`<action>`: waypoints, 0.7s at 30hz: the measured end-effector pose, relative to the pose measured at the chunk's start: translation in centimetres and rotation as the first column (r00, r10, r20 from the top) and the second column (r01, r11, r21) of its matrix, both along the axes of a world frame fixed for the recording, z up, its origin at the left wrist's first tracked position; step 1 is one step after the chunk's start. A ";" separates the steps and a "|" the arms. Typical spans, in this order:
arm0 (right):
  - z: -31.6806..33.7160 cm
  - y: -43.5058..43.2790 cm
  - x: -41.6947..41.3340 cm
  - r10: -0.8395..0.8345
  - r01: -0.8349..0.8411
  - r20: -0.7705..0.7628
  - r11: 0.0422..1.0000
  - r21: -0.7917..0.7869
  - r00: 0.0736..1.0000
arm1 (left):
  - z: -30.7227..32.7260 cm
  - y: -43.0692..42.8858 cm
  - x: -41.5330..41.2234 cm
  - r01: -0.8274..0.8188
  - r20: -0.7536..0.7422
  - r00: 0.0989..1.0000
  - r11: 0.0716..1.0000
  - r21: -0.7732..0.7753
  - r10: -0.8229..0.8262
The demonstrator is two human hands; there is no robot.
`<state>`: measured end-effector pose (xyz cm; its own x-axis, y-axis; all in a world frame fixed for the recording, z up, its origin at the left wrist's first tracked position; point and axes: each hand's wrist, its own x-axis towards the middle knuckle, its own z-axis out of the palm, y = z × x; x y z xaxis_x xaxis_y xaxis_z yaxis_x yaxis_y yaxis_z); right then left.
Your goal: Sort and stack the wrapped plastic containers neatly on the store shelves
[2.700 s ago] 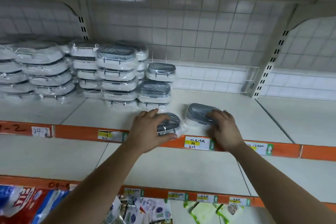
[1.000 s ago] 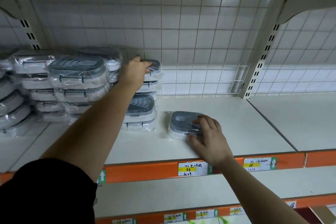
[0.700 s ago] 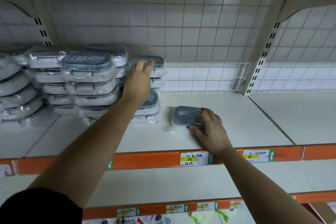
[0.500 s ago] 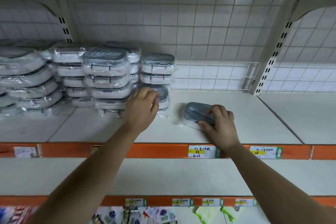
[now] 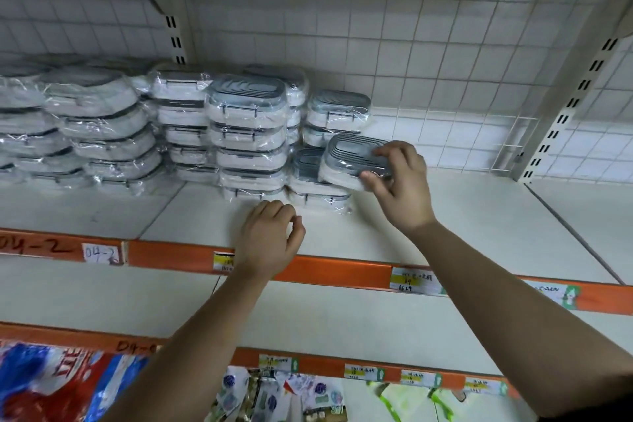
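The right hand [image 5: 404, 192] grasps a wrapped container [image 5: 352, 158] by its right end. Its fingers [image 5: 394, 151] are curled over the grey lid and its thumb [image 5: 368, 178] is pressed to the near side wall. The container juts out leftward from the grip, tilted with its lid facing the camera. Its free end hangs just above the right half of the short stack [image 5: 315, 197], and whether the two touch cannot be told.

The left hand [image 5: 270, 240] grasps nothing. Its fingers are loosely curled, in front of the short stack and a little left of it, above the shelf [image 5: 462, 216].

Just left of the short stack stands a taller stack [image 5: 250, 134] of wrapped containers. Directly behind it, a back pile [image 5: 337, 113] rises higher.
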<state>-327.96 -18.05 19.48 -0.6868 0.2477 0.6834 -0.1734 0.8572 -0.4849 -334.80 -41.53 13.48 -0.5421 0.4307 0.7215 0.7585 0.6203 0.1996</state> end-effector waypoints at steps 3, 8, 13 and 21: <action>0.4 -1.2 -2.4 0.024 -0.028 0.062 0.998 0.056 0.998 | -0.2 0.0 -0.1 0.011 -0.068 0.998 0.999 0.046 -0.008; 1.0 -2.4 -5.5 0.051 -0.055 0.141 0.998 0.022 0.989 | -0.7 0.2 -0.4 0.004 -0.106 0.994 0.999 0.051 0.002; 1.0 -3.3 -6.0 -0.100 0.082 0.163 0.990 0.116 0.982 | -0.8 0.2 -0.5 -0.038 -0.058 0.998 0.999 0.014 0.039; 2.1 -4.9 -4.1 -0.207 0.155 0.229 0.962 0.225 0.951 | -0.1 0.0 -0.1 -0.059 0.047 0.997 0.995 -0.085 0.063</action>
